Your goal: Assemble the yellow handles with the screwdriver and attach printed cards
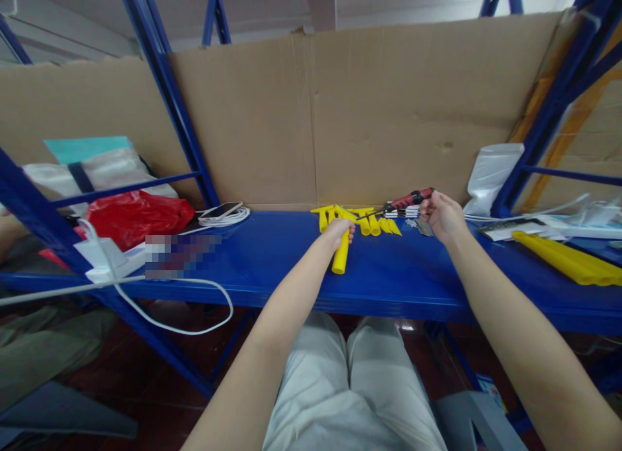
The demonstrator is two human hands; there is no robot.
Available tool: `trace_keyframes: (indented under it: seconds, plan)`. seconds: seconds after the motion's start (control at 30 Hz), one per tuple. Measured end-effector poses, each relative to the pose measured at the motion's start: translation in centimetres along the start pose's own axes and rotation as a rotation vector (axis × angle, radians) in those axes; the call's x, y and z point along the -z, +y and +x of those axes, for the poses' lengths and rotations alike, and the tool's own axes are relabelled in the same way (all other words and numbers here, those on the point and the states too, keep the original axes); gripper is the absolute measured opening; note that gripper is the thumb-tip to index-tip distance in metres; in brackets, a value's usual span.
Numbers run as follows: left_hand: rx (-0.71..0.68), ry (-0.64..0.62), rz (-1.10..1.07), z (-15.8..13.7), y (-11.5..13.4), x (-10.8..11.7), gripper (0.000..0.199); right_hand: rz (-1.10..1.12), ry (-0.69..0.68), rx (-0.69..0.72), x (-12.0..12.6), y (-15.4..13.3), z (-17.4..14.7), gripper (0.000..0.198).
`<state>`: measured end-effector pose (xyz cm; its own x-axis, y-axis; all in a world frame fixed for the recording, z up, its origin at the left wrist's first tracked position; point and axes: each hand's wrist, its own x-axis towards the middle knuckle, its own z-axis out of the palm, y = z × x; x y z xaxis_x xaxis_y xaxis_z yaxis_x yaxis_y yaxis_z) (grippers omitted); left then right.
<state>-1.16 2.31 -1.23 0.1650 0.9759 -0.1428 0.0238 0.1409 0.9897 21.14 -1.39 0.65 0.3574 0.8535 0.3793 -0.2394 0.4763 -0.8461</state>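
Red screwdriver (408,200) between the hands (340,232) (444,218).

Blue shelf (272,263): small yellow pieces (390,227) mid-back, white cable (238,216) (coiled) leftward.

A red-black screwdriver (409,200) slants down leftward toward the top of a tilted yellow tubular piece (341,258).

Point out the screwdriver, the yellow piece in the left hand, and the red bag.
Screwdriver (405,201): head view, on its red handle.
Yellow piece (341,258): head view, on its lower tube.
Red bag (138,218): head view, on its crumpled middle.
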Motion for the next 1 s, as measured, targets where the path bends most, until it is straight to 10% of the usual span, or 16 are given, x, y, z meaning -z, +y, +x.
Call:
trace_keyframes:
  seconds: [0.43, 1.0]
  plan:
    - [-0.006, 0.010, 0.003, -0.45, 0.21, -0.15, 0.019, 0.006, 0.134, -0.051, 0.20, 0.34, 0.37, 0.041]
    - [0.000, 0.011, -0.011, -0.13, 0.00, -0.11, 0.022, 0.035, -0.066, -0.052, 0.15, -0.27, -0.25, 0.039]
